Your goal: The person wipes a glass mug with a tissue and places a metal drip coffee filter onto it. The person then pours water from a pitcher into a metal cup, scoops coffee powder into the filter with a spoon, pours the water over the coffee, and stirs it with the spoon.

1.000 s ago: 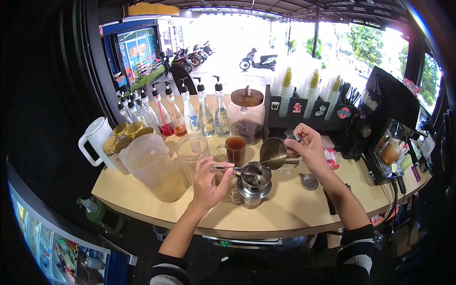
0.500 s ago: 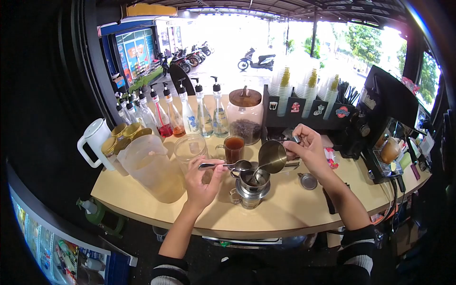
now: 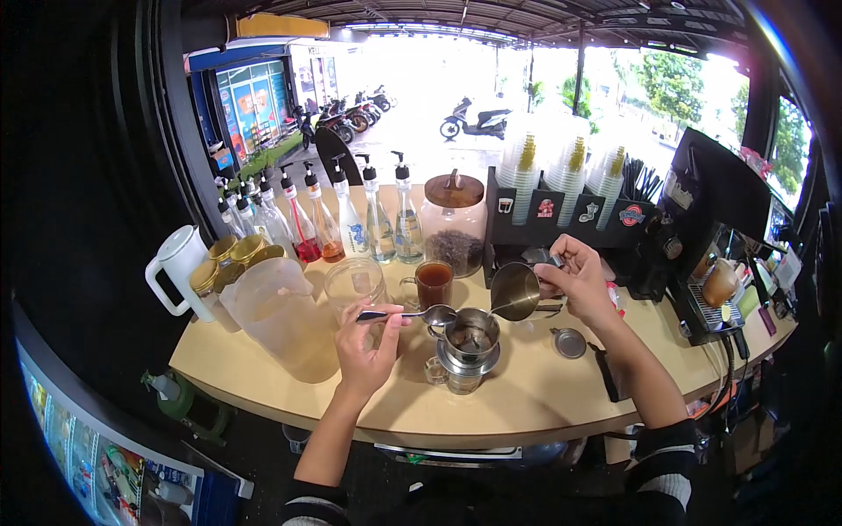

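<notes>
A metal spoon (image 3: 437,316) is pinched in my left hand (image 3: 368,351), its bowl close to the left rim of a metal drip filter (image 3: 471,337). The filter sits on a small glass cup (image 3: 461,380) and has dark contents. My right hand (image 3: 574,276) grips the handle of a metal pitcher (image 3: 515,292), tilted left with its lip just above the filter's right edge. Behind the filter stands a glass mug of reddish-brown drink (image 3: 434,284).
Left stand a large cloudy pitcher (image 3: 285,324), a clear container (image 3: 355,279) and a white jug (image 3: 182,267). Pump bottles (image 3: 377,219) and a lidded jar (image 3: 454,228) line the back. A round metal lid (image 3: 569,343) and coffee machine (image 3: 715,280) are right.
The metal pitcher has moved slightly right and the stream from it has thinned or stopped. The camera view has shifted slightly.
</notes>
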Tool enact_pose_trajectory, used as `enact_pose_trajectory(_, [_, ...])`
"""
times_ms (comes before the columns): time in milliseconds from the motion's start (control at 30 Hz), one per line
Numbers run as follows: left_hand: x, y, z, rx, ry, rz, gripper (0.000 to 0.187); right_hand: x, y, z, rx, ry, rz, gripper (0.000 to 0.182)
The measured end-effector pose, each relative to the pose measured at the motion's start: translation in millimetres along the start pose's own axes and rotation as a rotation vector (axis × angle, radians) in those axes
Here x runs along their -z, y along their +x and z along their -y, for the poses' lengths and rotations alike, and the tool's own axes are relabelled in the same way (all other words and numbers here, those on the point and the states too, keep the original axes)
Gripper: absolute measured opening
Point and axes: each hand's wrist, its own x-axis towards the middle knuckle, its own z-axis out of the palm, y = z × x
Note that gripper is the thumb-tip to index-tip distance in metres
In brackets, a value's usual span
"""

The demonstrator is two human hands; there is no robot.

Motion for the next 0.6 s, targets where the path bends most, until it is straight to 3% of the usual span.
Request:
enact_pose_trajectory(133, [0,-6,1,0.119,-0.076,-0.016,0.008,2,7,-9,0.034,-0.022,0.012,0.025])
enact_pose_trajectory(267, [3,-5,1,0.038,-0.015,-0.018,0.009,0,15,-14,0.065,-0.059,0.028,0.023])
enact_pose_trajectory(333, [1,-8,2,0.166,-0.096,-0.03,0.008,-2,18,-13,0.064,-0.042,0.039,0.023])
enact_pose_trajectory(433, [4,-4,0,0.029,0.001,-0.018,0.008,-12,17,-10,0.046,0.014,0.034,0.023])
enact_pose_trajectory(600, [2,-6,-3,0.045,0.005,-0.011,0.008,-16,18,-13,0.067,0.028,0.02,0.024])
